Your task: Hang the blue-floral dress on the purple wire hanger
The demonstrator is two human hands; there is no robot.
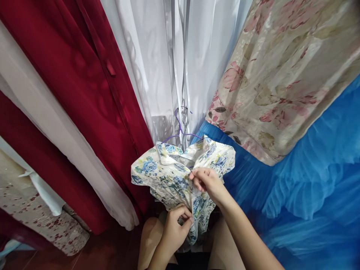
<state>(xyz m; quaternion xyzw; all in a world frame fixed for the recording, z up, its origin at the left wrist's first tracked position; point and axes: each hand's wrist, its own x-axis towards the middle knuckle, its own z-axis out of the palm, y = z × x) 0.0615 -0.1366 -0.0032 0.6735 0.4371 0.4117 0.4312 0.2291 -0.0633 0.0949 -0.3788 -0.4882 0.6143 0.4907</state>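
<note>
A small white dress with blue flowers (165, 174) hangs on a thin purple hanger (180, 131) right in front of me. My right hand (208, 183) pinches the cloth at the dress's front opening, just under the collar. My left hand (176, 228) is closed on the same front edge lower down, near the hem. My bare knees show under the dress.
Long garments hang close all around: a dark red dress (84, 93) at the left, a sheer white one (157, 67) behind, a cream one with pink flowers (284, 75) at the upper right, a bright blue tulle skirt (303, 195) at the right. Reddish floor (104, 255) lies below.
</note>
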